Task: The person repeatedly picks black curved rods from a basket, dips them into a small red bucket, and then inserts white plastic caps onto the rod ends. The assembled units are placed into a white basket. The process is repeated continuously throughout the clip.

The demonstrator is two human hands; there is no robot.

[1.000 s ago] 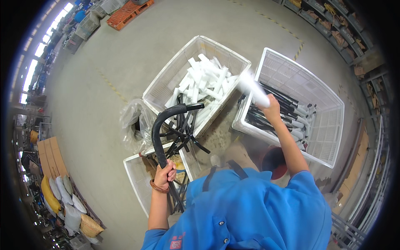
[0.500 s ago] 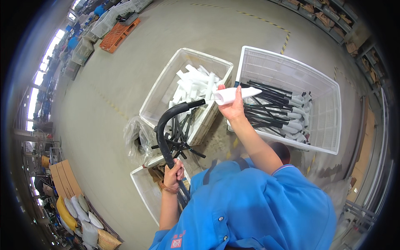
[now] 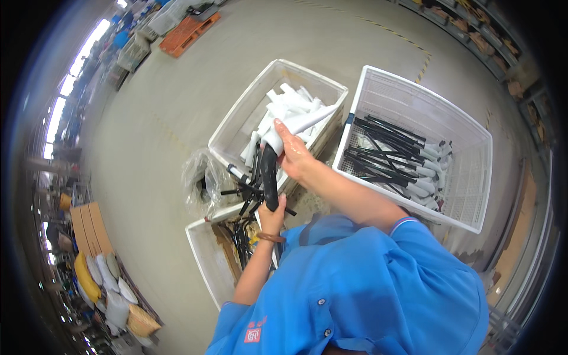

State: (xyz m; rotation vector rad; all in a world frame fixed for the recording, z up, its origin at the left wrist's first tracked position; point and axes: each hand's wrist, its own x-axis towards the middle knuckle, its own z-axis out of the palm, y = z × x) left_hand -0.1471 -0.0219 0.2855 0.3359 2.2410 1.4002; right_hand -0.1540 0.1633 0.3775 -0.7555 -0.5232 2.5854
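My left hand [image 3: 272,215] is closed around the lower part of a curved black padded tube [image 3: 270,177]. A white foam sleeve [image 3: 305,122] sits at the tube's upper end, and the black tube runs into its near opening. Around that sleeve my right hand [image 3: 291,152] is closed, thumb on top. Its palm hides part of the join, so how far the sleeve covers the tube cannot be seen. Both hands are over the near side of a white crate [image 3: 236,112] holding loose white sleeves [image 3: 288,100] and several thin black tubes.
On the right stands another white crate [image 3: 427,89] with black tubes [image 3: 384,148] whose ends wear white sleeves. A third crate [image 3: 201,254] at the lower left holds black parts. Clear plastic bags [image 3: 198,177] hang beside the crates. An orange pallet [image 3: 188,35] lies far left.
My right hand has brought the white sleeve leftward and down onto the tube's end, where a gap was before. The tube has turned more upright, and my left hand has shifted right.
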